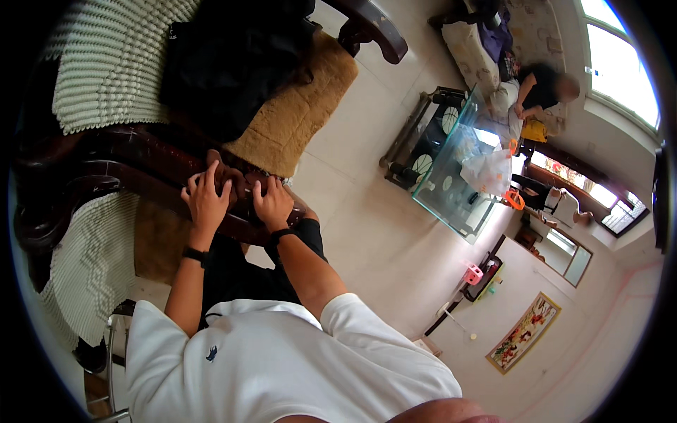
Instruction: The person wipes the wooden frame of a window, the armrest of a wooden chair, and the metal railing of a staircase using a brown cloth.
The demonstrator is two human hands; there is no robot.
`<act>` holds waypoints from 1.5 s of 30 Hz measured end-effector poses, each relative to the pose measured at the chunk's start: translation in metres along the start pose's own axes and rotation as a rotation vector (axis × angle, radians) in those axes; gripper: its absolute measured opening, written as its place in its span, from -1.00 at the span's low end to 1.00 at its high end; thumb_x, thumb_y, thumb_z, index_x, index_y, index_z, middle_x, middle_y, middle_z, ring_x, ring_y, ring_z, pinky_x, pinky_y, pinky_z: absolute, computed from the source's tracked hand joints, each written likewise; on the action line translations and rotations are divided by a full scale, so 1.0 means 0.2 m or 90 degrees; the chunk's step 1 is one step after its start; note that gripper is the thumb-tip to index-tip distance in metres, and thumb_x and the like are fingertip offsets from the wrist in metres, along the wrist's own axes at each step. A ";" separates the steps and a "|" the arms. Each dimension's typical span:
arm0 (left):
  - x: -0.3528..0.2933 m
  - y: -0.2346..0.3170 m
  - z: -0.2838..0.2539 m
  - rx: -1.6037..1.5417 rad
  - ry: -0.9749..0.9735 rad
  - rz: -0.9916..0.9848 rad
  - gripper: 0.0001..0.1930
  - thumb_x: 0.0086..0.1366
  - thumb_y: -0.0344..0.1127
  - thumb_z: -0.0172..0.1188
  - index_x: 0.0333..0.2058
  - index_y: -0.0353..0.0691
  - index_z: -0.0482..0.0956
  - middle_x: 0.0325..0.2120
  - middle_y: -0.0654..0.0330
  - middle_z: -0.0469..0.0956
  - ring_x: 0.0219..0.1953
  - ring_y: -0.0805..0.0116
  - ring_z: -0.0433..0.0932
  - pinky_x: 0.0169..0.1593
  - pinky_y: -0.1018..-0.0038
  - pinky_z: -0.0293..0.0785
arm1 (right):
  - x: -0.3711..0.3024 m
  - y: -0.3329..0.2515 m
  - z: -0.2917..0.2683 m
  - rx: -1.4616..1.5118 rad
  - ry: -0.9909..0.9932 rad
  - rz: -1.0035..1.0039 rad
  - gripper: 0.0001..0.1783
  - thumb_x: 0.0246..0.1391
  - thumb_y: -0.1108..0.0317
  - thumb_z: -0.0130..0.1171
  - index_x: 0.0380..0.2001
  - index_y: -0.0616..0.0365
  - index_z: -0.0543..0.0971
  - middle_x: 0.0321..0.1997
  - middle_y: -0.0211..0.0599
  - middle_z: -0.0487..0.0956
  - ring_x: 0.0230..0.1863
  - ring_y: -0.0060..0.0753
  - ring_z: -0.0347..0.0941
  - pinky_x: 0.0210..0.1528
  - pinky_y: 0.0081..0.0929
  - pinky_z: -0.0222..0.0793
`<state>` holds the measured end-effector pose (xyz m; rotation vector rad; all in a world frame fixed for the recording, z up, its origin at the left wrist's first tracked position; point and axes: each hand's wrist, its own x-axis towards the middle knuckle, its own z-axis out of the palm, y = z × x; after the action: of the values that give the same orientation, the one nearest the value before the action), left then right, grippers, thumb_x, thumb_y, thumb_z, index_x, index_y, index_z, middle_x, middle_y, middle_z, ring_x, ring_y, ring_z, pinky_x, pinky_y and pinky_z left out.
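My left hand [204,202] lies on the dark, glossy wooden armrest [151,156] of a carved seat, fingers spread. Close beside it, my right hand [273,207] rests on the same armrest with its fingers bent and slightly apart. A reddish-brown rounded lump [227,176] shows between my fingertips; whether it is a carved part of the armrest or a separate thing, I cannot tell. Black bands circle both wrists. Just beyond my hands are a tan plush seat pad [300,106] and a heap of black cloth [226,67].
Pale ribbed covers [116,63] drape the seats at left. Across the tiled floor [352,176] stands a glass-topped table [441,185] bearing a white plastic bag [486,170]. Another person [539,88] sits on a patterned sofa at the far right. A framed picture [523,333] hangs on the wall.
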<state>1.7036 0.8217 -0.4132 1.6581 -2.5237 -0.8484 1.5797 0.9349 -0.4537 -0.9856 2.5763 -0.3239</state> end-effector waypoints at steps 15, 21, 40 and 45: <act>-0.04 -0.84 0.18 -0.430 0.230 -0.433 -0.62 0.41 -0.11 -0.04 -0.10 -0.34 0.52 -0.28 0.09 0.62 -0.21 0.26 0.59 -0.11 0.37 0.47 | 0.06 -0.39 0.07 0.052 -0.177 -0.227 0.15 -0.23 -0.10 0.41 0.34 0.15 0.08 0.42 0.17 -0.03 0.44 0.19 -0.13 0.37 0.16 -0.15; 0.15 -0.53 -0.05 -0.680 0.249 -0.875 -0.12 0.38 0.32 -0.42 0.29 -0.47 0.03 0.33 -0.20 -0.01 0.35 -0.09 0.06 0.35 0.12 0.04 | 0.15 -0.60 0.11 0.016 -0.192 -0.190 0.05 -0.07 -0.35 0.13 0.21 0.36 0.23 0.35 0.19 0.11 0.37 0.20 0.00 0.34 0.10 -0.06; 0.25 -0.50 -0.01 -0.272 0.239 -0.957 -0.18 0.40 0.18 -0.47 -0.13 -0.64 0.48 -0.12 -0.37 0.51 -0.08 -0.32 0.51 0.08 -0.05 0.39 | 0.01 0.08 -0.23 0.113 -0.206 -0.198 -0.34 -0.20 0.05 0.35 0.02 0.05 0.48 0.08 -0.02 0.38 0.11 0.06 0.30 0.17 -0.12 0.27; 0.26 -0.51 0.01 -0.204 0.208 -0.991 -0.14 0.40 0.19 -0.49 -0.21 -0.66 0.52 -0.18 -0.38 0.53 -0.12 -0.31 0.53 0.04 -0.01 0.44 | 0.00 0.10 -0.24 0.008 -0.207 -0.192 -0.31 -0.16 -0.12 0.35 0.00 0.03 0.50 0.06 -0.09 0.39 0.08 0.05 0.30 0.11 -0.09 0.28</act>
<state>1.7671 0.7477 -0.4752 3.0119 -0.4612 -0.7075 1.5490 0.9536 -0.4161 -1.3059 2.1350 -0.2339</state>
